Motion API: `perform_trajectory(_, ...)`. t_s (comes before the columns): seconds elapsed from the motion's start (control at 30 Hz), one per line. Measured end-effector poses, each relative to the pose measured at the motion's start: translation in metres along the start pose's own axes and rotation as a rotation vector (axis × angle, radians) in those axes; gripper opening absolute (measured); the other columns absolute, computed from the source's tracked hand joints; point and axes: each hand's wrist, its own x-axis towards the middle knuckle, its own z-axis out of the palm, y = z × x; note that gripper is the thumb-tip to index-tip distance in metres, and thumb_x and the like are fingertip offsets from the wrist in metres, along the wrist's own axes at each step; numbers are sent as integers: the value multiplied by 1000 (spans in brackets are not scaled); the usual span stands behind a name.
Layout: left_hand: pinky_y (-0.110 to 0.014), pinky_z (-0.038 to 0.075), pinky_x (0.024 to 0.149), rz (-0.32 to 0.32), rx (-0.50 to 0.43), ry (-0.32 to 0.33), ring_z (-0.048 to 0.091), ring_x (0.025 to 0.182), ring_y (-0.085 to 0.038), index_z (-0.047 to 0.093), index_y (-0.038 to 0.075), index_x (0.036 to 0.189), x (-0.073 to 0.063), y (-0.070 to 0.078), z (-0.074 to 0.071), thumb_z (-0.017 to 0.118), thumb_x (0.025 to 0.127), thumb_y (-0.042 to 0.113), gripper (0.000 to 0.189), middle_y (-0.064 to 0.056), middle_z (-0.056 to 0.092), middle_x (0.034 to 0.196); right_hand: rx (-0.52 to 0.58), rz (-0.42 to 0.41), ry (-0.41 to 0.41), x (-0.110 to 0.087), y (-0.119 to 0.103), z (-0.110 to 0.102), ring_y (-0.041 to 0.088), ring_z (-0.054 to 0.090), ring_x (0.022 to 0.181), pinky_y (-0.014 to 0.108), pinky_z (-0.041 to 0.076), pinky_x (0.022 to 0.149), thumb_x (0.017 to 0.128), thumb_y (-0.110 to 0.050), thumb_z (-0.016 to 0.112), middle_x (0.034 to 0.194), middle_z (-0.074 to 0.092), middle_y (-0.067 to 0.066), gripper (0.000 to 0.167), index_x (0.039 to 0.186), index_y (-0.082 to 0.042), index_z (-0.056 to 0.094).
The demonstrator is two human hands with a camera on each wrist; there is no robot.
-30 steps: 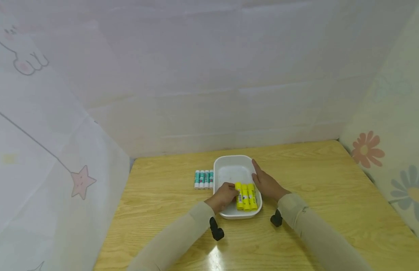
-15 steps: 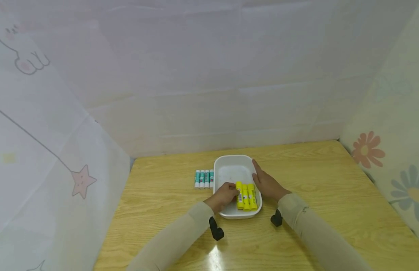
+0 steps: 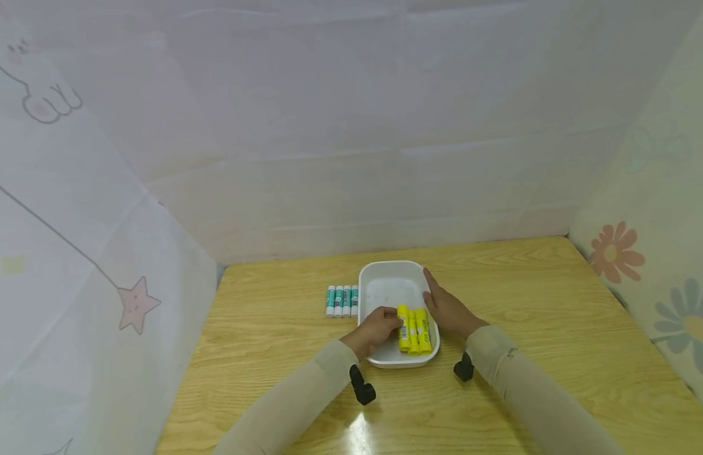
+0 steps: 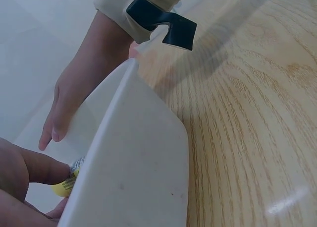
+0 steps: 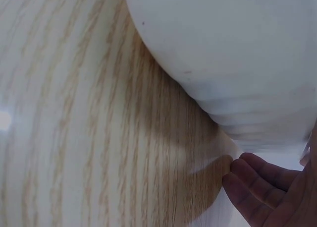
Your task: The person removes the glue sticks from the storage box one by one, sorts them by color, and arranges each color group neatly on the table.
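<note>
In the head view a white tray stands on the wooden table. Three yellow glue sticks lie side by side in its near right part. My left hand reaches over the left rim and pinches the leftmost yellow glue stick; the left wrist view shows only a bit of that glue stick between thumb and finger. On the opposite side my right hand holds the tray's right wall, thumb over the rim. Its fingers lie against the outside of the tray in the right wrist view.
Several teal and white glue sticks lie in a row on the table, close to the tray's left wall. Pale printed sheets stand behind the table and at both sides. Each wrist carries a black camera mount.
The leftmost yellow glue stick has shifted slightly to the right with my left hand, closer to the other two. My right hand and the tray stay in place.
</note>
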Motion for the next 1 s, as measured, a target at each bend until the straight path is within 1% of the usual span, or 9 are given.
perform_trajectory(0.3, -43, 44, 103, 31, -67, -38, 58, 113, -22, 43, 1, 142, 0, 0, -4, 60, 97, 23, 53, -8, 60, 126, 9, 3, -3, -1, -4, -2, 34, 23, 143, 51, 21, 116, 108, -28, 31, 161, 12, 14, 62, 157, -15, -5)
perform_trajectory(0.53, -42, 42, 105, 38, -164, -86, 57, 114, -21, 40, 1, 144, 2, -1, -7, 59, 98, 23, 55, -9, 59, 127, 6, 13, -12, -1, -6, -2, 35, 23, 143, 52, 21, 115, 108, -29, 31, 161, 12, 14, 63, 157, -15, -6)
perform_trajectory(0.63, -41, 43, 104, 47, -185, -105, 58, 113, -21, 39, 0, 144, 3, -1, -8, 59, 98, 24, 56, -9, 58, 128, -1, 12, -8, 0, -6, -3, 34, 24, 143, 51, 22, 116, 108, -28, 31, 161, 13, 13, 63, 157, -16, -6)
perform_trajectory(0.8, -38, 46, 101, 62, -219, -112, 60, 111, -22, 40, -2, 143, 5, -1, -8, 60, 98, 21, 55, -11, 58, 127, 5, 13, -5, 0, -6, -4, 34, 24, 143, 51, 21, 116, 108, -28, 31, 161, 13, 13, 63, 157, -16, -5)
perform_trajectory(1.0, -39, 45, 103, 60, -295, -112, 59, 112, -23, 42, -1, 142, 4, -1, -7, 64, 95, 19, 56, -12, 58, 129, 1, 15, -17, 1, -3, -2, 36, 24, 143, 52, 21, 115, 108, -30, 30, 160, 14, 16, 63, 157, -14, -5)
